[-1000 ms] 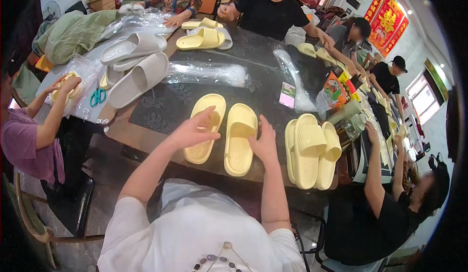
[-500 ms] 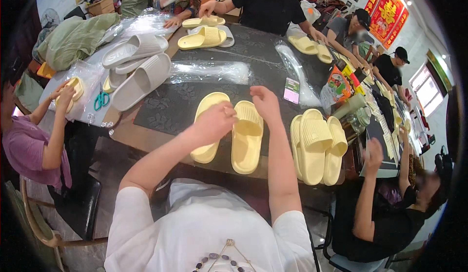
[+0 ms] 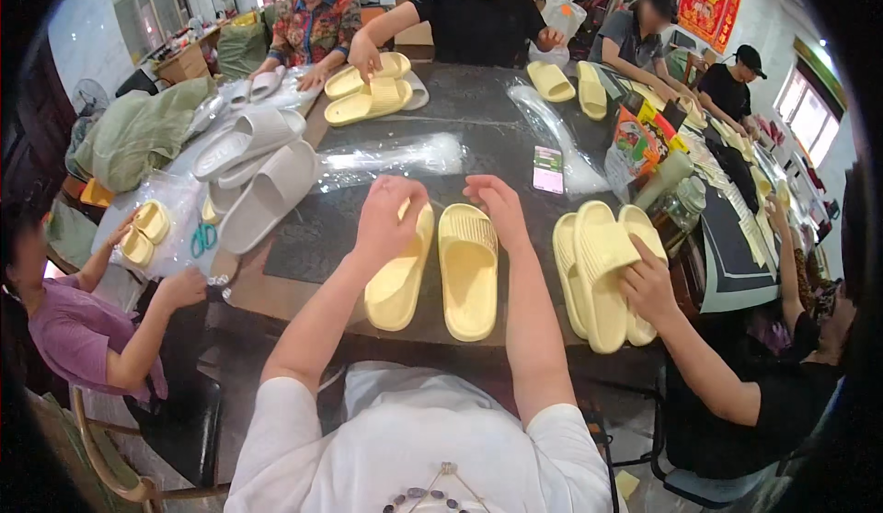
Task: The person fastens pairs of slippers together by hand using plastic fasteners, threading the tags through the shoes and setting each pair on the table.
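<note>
Slipper of ribbed yellow foam point(image 3: 395, 283) lies under left hand point(image 3: 391, 222), grip unclear; released right hand point(image 3: 498, 206) flanks the slipper's mate point(image 3: 470, 279); rightward, co-worker's hand point(image 3: 649, 285) now touches matching slippers point(image 3: 602, 246), occupying them

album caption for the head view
Bare hands at a pair of pale yellow ribbed slide sandals on a dark table.

Left: pale marbled wall point(image 3: 81, 39), grey-framed rectangular window point(image 3: 152, 12), dark brown door point(image 3: 41, 118). Behind: light-brown wooden desk point(image 3: 184, 65). To my right: red-and-gold wall hanging point(image 3: 706, 0); bright daylit window point(image 3: 809, 96). Lower left: curved wooden chair frame point(image 3: 143, 489) and black seat point(image 3: 190, 421) over glossy grey floor point(image 3: 241, 403).
</note>
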Demonstrator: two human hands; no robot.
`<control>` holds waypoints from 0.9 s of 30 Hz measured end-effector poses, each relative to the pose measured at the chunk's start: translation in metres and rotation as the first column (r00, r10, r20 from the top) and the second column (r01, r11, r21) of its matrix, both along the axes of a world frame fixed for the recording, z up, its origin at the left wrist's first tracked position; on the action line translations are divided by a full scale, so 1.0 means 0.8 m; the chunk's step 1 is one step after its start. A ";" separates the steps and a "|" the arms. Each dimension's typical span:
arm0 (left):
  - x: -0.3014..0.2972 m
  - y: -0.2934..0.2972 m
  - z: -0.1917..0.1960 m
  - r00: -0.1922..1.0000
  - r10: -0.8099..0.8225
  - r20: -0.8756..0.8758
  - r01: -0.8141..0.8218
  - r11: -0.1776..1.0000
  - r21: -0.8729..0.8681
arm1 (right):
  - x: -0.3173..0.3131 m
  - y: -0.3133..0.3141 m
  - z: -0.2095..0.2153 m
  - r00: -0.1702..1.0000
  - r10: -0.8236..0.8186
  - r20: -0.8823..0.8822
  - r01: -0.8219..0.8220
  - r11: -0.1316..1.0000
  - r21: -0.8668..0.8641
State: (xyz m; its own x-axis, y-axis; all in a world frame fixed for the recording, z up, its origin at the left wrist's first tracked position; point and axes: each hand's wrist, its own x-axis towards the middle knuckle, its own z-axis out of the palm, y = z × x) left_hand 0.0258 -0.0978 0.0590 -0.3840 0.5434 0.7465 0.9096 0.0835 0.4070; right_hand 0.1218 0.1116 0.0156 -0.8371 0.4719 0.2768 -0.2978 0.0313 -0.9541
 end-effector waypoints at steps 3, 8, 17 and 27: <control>-0.036 0.024 -0.014 0.990 0.080 0.113 -0.080 0.997 -0.002 | 0.003 -0.006 0.005 0.996 0.089 -0.014 -0.087 0.992 0.087; -0.056 0.061 -0.055 0.822 -0.025 0.569 -0.041 0.994 0.102 | 0.012 -0.020 0.008 0.972 -0.074 0.221 -0.039 0.883 0.467; -0.042 0.050 -0.066 0.738 -0.162 0.655 0.088 0.986 0.144 | 0.002 -0.042 0.013 0.988 -0.076 0.136 0.041 0.969 0.243; -0.029 0.043 -0.055 0.802 -0.207 0.560 0.162 0.978 0.130 | -0.008 -0.043 -0.003 0.987 -0.154 0.038 0.150 0.984 0.094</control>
